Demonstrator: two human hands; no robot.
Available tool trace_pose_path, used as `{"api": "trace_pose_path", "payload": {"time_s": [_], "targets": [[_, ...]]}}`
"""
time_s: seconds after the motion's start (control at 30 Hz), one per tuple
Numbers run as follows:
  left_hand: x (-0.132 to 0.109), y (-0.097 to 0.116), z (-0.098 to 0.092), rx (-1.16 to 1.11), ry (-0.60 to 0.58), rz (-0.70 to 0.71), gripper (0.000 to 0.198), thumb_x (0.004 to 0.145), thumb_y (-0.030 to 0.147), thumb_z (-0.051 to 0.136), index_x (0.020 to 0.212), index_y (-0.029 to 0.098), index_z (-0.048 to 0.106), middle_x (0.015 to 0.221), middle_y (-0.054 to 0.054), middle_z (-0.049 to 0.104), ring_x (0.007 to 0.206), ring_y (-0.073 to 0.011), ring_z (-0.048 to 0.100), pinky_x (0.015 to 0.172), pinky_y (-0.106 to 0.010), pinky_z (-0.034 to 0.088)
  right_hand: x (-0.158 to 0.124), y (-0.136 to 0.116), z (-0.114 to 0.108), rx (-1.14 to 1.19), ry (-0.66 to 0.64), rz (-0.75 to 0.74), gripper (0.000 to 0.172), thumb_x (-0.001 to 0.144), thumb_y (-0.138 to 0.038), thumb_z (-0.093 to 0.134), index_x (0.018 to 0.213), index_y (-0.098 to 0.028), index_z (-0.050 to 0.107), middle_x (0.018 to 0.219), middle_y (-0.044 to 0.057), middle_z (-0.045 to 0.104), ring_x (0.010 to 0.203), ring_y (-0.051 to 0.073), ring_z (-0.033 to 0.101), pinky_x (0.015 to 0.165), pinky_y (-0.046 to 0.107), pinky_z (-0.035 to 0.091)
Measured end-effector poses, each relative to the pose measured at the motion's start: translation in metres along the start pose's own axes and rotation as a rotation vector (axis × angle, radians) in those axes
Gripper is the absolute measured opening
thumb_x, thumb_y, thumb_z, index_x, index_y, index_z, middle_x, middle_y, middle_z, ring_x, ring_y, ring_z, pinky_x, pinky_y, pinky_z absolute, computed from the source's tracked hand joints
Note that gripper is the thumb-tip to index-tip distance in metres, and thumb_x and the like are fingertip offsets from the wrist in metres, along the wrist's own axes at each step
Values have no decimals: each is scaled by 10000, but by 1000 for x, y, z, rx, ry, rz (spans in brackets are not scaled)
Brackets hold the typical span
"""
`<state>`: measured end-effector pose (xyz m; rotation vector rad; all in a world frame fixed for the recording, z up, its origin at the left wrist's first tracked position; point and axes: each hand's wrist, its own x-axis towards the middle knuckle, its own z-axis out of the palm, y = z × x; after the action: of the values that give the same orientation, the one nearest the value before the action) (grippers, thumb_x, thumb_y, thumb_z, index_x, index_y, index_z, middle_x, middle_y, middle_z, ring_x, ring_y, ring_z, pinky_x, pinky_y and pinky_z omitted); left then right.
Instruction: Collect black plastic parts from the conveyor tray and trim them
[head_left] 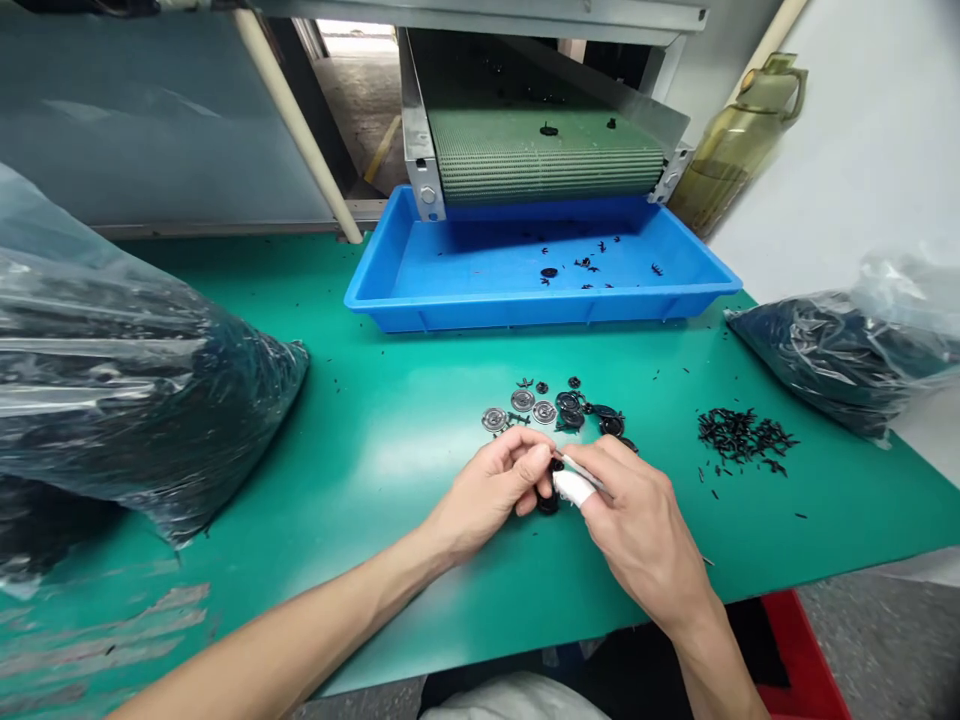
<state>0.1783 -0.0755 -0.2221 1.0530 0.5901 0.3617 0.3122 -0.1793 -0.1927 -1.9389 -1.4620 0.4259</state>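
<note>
Both hands work on the near side of the blue tray (544,312), roughly in line with its middle and well apart from its front wall. The left hand (499,480) is closed, its thumb and fingers pinching a small black part (557,466) that is mostly hidden by the fingers. That part sits right at the left fingertips, in the narrow gap between the two hands. The right hand (637,505) grips a slim silvery tool (589,474) whose tip meets the black part; its thumb wears a white wrap (574,488). A dark round piece (548,504) shows just under the hands, on the tray's near side too.

Between the tray and the hands, a loose group of round black discs (523,400) lies on the green surface (390,430), with small black bits among them. A heap of small black pieces (742,435) lies nearer than the tray's right end. A large filled plastic bag (187,380) stands to the tray's left, and a smaller one (825,355) to its right. Inside the tray are scattered black scraps (585,263), and a green conveyor belt (547,160) ends above it.
</note>
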Motion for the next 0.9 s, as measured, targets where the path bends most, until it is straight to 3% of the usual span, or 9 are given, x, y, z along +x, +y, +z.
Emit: {"api": "trace_pose_path", "payload": {"time_s": [0.13,0.27,0.33,0.5,0.7,0.9], "targets": [[0,1,-2,-37,-31,-7,255,839,384,670,944,158,616,654,26,584,511,-39,445,496,-183,298,-7,-4,1,62,-27,-36,329,904,-113,419,1082,-270,647,875,-3,592,758,134,553,645,241,402],[1,0,-3,-99,0,-5,217,842,354,674,901,153,619,753,-14,648,534,-39,484,506,-180,319,-18,4,3,-76,56,-111,358,919,-102,356,1181,-205,576,983,45,634,815,166,594,683,273,435],[1,0,-3,-102,4,-1,206,836,343,683,867,149,623,768,-24,661,540,-41,497,497,-175,321,-23,7,6,-154,75,-140,358,907,-76,345,1167,-183,568,1007,66,647,849,185,609,698,287,438],[1,0,-4,-134,11,-8,201,819,321,705,854,131,650,737,-27,663,537,-43,527,503,-167,366,-24,4,10,-217,25,-136,306,893,-58,360,1012,-202,602,854,42,628,763,188,588,662,295,421],[2,5,-3,-259,52,5,224,744,272,780,869,155,636,824,-46,698,674,-100,638,545,-174,432,-25,6,8,-176,68,-121,313,917,-88,356,1080,-200,600,880,52,636,747,173,590,660,280,438],[4,4,-5,-259,80,-25,241,698,273,818,856,128,707,829,-57,684,675,-76,594,598,-175,445,-25,6,8,-158,64,-122,341,909,-80,358,1116,-201,600,902,54,644,771,173,602,668,282,456]]}}
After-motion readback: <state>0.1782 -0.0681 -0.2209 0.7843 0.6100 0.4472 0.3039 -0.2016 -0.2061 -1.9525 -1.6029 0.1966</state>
